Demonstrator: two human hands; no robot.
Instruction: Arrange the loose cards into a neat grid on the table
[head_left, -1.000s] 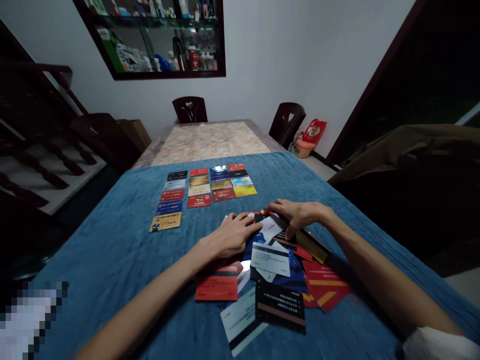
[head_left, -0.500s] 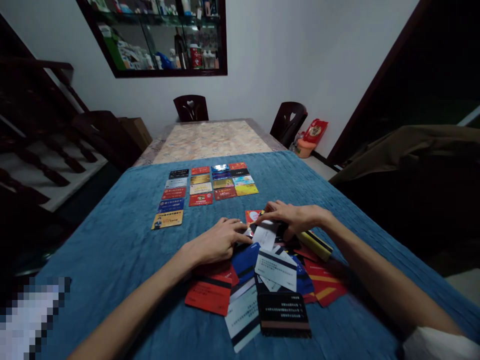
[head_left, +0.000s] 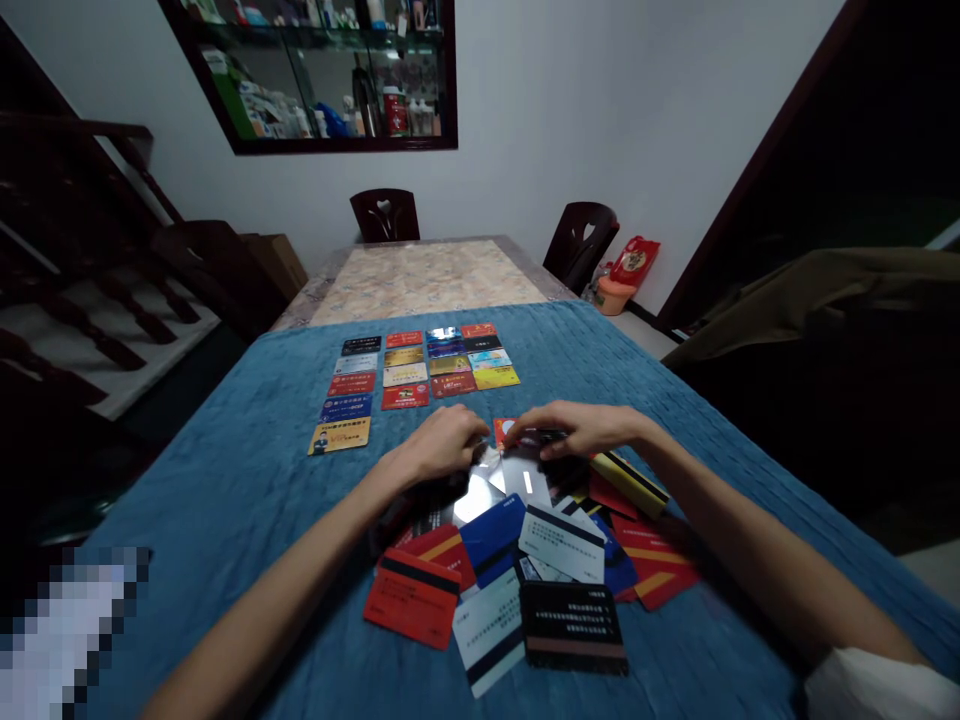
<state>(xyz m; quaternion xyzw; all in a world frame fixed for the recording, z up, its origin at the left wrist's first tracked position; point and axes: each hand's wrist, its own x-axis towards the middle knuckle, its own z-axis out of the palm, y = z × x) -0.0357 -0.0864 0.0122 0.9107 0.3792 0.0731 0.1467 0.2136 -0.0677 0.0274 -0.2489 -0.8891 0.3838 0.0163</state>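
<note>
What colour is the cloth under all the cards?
The cloth under the cards is blue, best seen in the head view.

Bare blue cloth (head_left: 202, 480) L of card rows (head_left: 406, 375) = free path; ditto R of them, beyond R hand (head_left: 589, 428). Card pile (head_left: 491, 540) blocks btwn forearms (head_left: 307, 575) (overlapping, uneven); room under L hand (head_left: 442, 442) unclear.

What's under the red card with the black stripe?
A yellow-striped card pokes out from under the red card. The rest is covered, so anything else under there can't be seen.
</note>
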